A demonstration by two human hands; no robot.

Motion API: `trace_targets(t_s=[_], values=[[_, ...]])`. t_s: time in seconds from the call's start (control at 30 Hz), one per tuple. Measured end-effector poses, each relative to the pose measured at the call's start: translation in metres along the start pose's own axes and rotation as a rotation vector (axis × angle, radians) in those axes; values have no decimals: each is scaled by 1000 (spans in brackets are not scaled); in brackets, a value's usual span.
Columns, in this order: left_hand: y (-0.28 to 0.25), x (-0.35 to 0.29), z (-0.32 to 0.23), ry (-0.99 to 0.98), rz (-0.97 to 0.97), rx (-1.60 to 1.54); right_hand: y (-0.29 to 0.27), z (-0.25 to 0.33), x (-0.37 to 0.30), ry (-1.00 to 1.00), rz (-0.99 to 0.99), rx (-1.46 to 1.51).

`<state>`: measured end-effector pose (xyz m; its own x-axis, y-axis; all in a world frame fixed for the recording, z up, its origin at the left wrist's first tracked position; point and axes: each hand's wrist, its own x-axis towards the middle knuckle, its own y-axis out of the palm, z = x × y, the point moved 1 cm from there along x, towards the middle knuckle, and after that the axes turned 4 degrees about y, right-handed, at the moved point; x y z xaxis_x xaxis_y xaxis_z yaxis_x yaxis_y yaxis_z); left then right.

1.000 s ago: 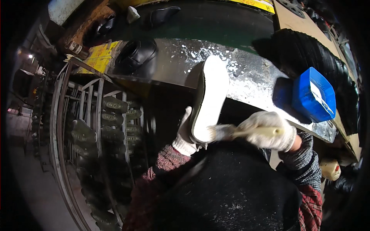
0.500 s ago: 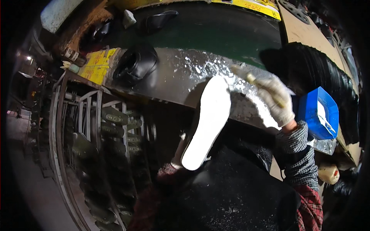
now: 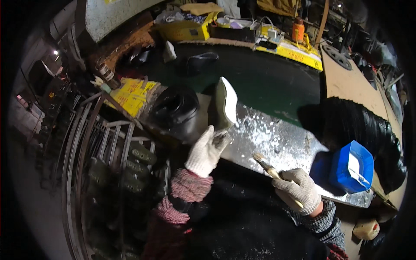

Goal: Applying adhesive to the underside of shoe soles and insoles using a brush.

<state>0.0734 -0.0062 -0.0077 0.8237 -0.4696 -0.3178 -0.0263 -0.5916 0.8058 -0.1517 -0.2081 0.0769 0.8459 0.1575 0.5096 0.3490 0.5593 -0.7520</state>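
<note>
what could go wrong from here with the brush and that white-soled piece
The white-soled piece, close by the left hand, might get smeared if bumped. The brush in the right hand could drip near the front edge of the metal bench. A knock might spill the open blue tub.

The left hand [image 3: 205,150] and the right hand [image 3: 299,190] are covered with knitted gloves [image 3: 200,163] of off-white colour, and at the right side a narrow piece of bare wrist [image 3: 318,209] is seen before the cuff. On the left arm is a red-and-white patterned sleeve [image 3: 190,185], gathered in folds and crossed by a dark band [image 3: 178,204] — the right arm has a black-and-white checked sleeve [image 3: 326,225], with red plaid cloth [image 3: 337,252] showing below it. The front of the body is dressed in black cloth [image 3: 242,225] — sprinkled with small pale specks.
</note>
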Motion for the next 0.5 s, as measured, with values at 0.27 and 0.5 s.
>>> trace_targets(t_s=[0.27,0.5], values=[[-10,56,-183,860,-302,2158,-15,-23,-70,464,-237,2],[-24,32,-181,748,-560,2144,-69,-48,-132,668,-649,143]])
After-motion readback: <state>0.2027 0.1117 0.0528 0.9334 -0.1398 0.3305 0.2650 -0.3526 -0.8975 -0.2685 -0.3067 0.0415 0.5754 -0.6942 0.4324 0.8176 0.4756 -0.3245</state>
